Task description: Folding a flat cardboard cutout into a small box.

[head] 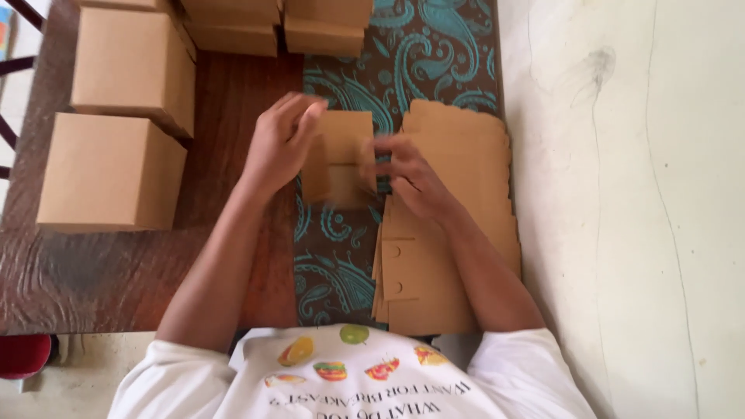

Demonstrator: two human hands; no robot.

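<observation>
While both hands' fingers clamp the half-folded box [339, 159], flat blanks [458, 225] overhang the table edge [155, 326].

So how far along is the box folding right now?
Done: several assembled boxes stand at the left and far edge of the wooden table. In hand: the left hand and right hand grip a partly folded box over the paisley runner. Left: a stack of flat blanks lies under the right forearm; how many it holds cannot be told.

Left hand [281, 140], right hand [407, 177] raised together, fingers seemingly pinching.
</observation>
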